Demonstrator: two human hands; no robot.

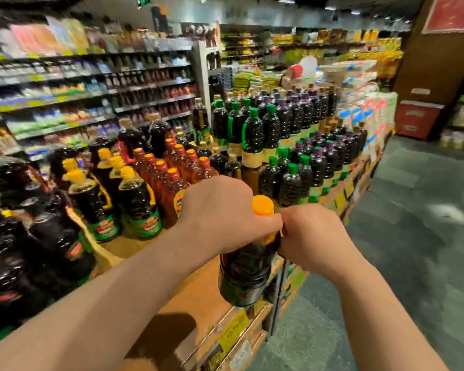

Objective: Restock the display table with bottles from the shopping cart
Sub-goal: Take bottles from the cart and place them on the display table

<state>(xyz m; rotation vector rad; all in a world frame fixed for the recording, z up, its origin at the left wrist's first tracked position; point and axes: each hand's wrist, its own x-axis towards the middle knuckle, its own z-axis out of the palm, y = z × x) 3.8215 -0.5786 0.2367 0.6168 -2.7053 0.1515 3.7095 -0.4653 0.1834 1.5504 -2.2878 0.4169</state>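
Gripping one dark bottle (245, 266) with both hands near the front edge of the wooden tabletop (198, 295). Left hand (220, 212) is closed around the neck just below the orange cap (263, 206), fingers wrapped toward the right. Right hand (310, 236) is curled shut against the neck and shoulder from the other side, thumb touching the left hand's fingertips. Bottle is upright or slightly tilted, green label band (239, 291) low on its body; cannot tell if the base touches the tabletop or hangs just over the edge.

Bare stretch of tabletop lies left of the held bottle. Behind it, yellow-capped dark bottles (134, 202) with green labels stand in a group, orange-capped amber bottles (172, 180) just to their right. Large dark bottles (24, 236) crowd the left edge, blurred. Further back, green-capped dark bottles (252, 129) and purple-capped dark bottles (319, 156) stand in stacked tiers. Yellow price tags (232, 330) line the tabletop's front rail. A thin grey metal bar (276, 298) stands just beside the tabletop edge below the bottle; whether it belongs to a cart is unclear. Store shelves (91, 89) fill the left background, grey floor (413, 223) on the right. Whole frame is motion-blurred.
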